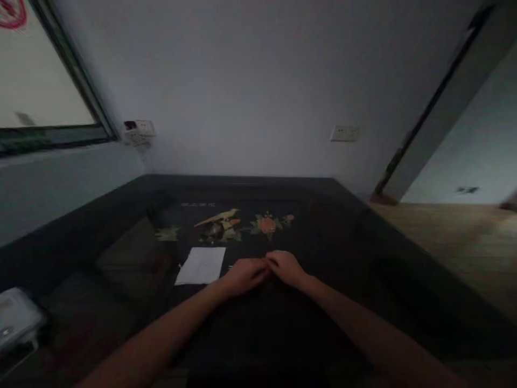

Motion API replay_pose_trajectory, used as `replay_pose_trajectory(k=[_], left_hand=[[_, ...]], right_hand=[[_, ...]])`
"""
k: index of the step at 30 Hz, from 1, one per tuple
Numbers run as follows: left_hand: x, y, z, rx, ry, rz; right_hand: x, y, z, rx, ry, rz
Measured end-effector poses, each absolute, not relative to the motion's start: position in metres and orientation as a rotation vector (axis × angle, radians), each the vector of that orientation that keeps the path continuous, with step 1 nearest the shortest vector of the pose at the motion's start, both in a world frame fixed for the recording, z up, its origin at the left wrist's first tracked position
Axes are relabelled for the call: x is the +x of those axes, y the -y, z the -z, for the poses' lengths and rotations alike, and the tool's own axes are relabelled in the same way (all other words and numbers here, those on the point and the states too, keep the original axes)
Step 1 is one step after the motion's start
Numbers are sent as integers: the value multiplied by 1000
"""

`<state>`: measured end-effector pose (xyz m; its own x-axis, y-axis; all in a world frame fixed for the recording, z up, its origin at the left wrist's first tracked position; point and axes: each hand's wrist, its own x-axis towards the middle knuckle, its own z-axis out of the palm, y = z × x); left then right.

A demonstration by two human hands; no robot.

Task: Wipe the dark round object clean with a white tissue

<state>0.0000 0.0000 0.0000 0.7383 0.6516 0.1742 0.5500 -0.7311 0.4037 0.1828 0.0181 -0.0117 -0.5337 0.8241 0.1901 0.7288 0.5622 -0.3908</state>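
Observation:
My left hand (247,274) and my right hand (285,266) meet over the dark table (242,328), with their fingertips touching. Both have curled, closed fingers, and whatever may be pinched between them is hidden. A white sheet of paper (201,265) lies flat on the tabletop just left of my left hand. Close to that hand's knuckles shows a tiny pale item (230,267), too small to name. Another small light speck (180,265) is at the paper's left edge.
A printed bird (218,217) and flowers (266,225) decorate the tabletop beyond my hands. At the lower left is a white box-like object (18,318). The back wall carries a double socket (344,133) and a socket with plugs (139,129). Wooden flooring (452,231) lies to the right.

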Motion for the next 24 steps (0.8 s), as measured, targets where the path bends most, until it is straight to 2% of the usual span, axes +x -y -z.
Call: replay_pose_trajectory(k=[24], left_hand=[[1, 3, -8, 2585, -906, -464]], right_hand=[[183, -16, 7, -1275, 2450, -387]])
